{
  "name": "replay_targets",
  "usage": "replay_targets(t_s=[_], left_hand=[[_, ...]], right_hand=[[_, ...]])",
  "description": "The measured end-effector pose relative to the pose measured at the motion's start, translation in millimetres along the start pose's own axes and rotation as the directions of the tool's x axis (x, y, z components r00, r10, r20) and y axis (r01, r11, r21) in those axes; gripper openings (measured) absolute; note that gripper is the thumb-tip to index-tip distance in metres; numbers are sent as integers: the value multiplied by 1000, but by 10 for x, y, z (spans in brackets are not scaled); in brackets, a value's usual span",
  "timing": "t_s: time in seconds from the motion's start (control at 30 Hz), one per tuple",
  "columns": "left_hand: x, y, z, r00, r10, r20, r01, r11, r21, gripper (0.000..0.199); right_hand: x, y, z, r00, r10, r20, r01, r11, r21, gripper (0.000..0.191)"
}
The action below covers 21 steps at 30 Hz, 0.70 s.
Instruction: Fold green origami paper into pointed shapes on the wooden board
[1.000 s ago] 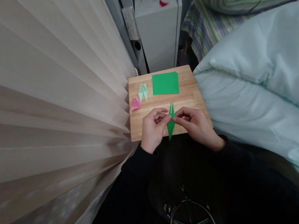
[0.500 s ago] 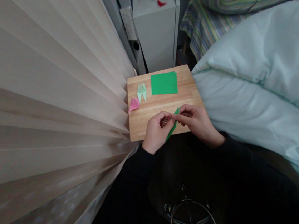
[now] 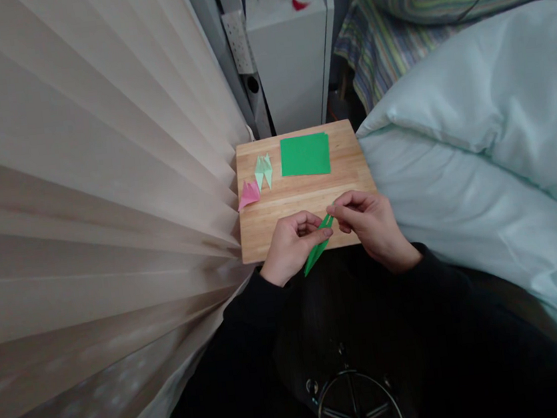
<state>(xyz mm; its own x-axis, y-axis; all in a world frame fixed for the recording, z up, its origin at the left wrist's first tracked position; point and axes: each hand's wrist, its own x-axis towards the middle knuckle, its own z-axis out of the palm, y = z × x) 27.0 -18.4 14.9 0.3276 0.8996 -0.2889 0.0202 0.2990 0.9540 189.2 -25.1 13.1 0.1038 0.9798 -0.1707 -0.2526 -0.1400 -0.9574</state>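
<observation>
A narrow folded piece of green origami paper (image 3: 317,251) slants over the near edge of the small wooden table (image 3: 261,234). My left hand (image 3: 293,242) pinches its middle between thumb and fingers. At its upper tip, the thumb and forefinger of my right hand (image 3: 367,219) are closed on the paper. Beyond my hands lies a stack of green paper sheets (image 3: 304,155). To its left rest a pale green folded paper figure (image 3: 263,172) and a pink one (image 3: 249,194), close together.
A pleated curtain (image 3: 130,186) hangs along the table's left side. On the right, a pale blue quilt (image 3: 454,162) borders it. A white cabinet (image 3: 289,60) stands behind. Below is a dark seat with a metal ring base (image 3: 353,402).
My right fingers have shifted up to the paper's tip, while my left thumb now lies across its middle. The folded paper has slid slightly toward me, showing more of its length.
</observation>
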Motion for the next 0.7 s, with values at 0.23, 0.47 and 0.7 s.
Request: replay_targets(t_s=[0.23, 0.47, 0.7], left_hand=[[-19, 14, 7, 997, 57, -53, -58, 998, -13, 31], [-31, 38, 2, 998, 36, -50, -37, 999, -35, 32], [-29, 73, -29, 999, -6, -41, 6, 1000, -4, 32]], right_hand=[[-9, 33, 19, 992, 75, 100, -71, 997, -40, 39], [-29, 65, 19, 987, 94, 129, -97, 995, 18, 37], [11, 108, 16, 984, 134, 121, -148, 982, 117, 30]])
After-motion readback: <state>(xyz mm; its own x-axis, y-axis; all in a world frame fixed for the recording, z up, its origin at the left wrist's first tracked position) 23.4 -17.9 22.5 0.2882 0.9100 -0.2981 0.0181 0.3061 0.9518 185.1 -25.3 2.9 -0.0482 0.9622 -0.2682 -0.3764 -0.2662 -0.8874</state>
